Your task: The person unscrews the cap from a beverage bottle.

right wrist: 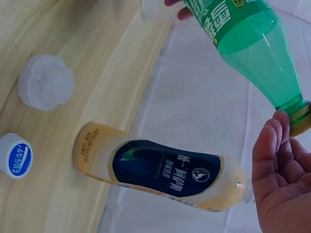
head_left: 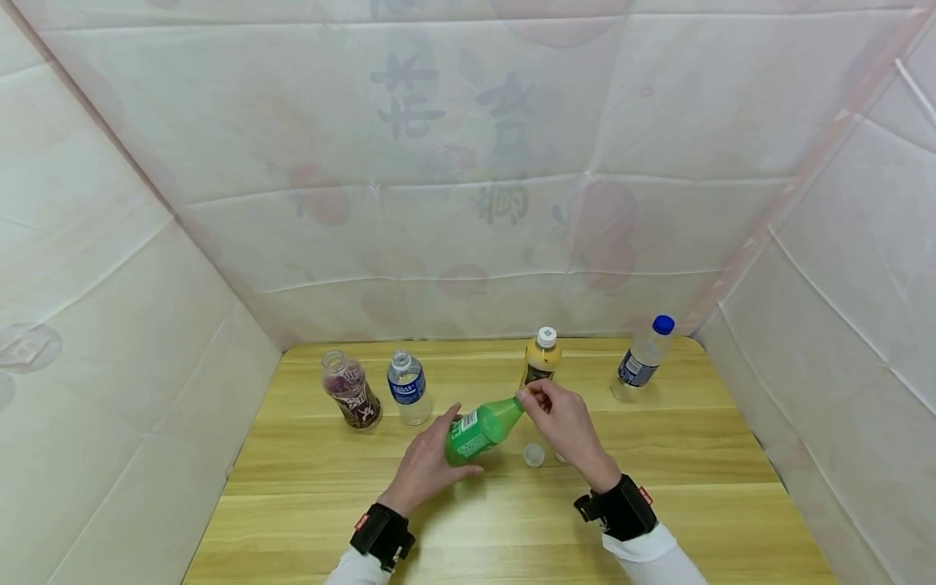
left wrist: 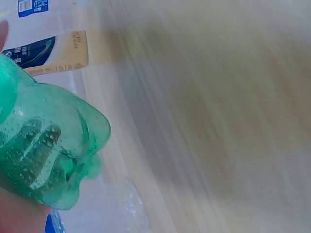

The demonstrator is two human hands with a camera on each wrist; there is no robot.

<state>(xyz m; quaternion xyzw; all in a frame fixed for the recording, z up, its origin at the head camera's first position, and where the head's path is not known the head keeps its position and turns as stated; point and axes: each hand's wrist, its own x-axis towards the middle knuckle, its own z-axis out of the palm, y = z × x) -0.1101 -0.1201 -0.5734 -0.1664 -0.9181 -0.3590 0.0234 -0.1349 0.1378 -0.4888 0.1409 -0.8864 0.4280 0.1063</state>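
Observation:
A green plastic bottle point(head_left: 484, 432) is tilted above the table, its neck pointing up to the right. My left hand point(head_left: 426, 465) holds it round the lower body, with the thumb below. At the neck, my right hand point(head_left: 569, 424) pinches the yellowish bottle cap point(right wrist: 302, 121), which sits on the mouth. Droplets cling inside the green bottle's base point(left wrist: 53, 141) in the left wrist view. Just behind the right hand stands a yellow bottle point(head_left: 543, 357) with a white cap. Beneath the hands lie a translucent cap point(head_left: 534, 455) and a small white-and-blue cap point(right wrist: 17, 156).
To the left stand an uncapped bottle with a purple label point(head_left: 354, 393) and an uncapped clear bottle with a blue label point(head_left: 408, 388). A clear bottle with a blue cap point(head_left: 639, 363) stands at the back right. Pale sheeting point(head_left: 453, 244) encloses the wooden table point(head_left: 307, 504) behind and on both sides.

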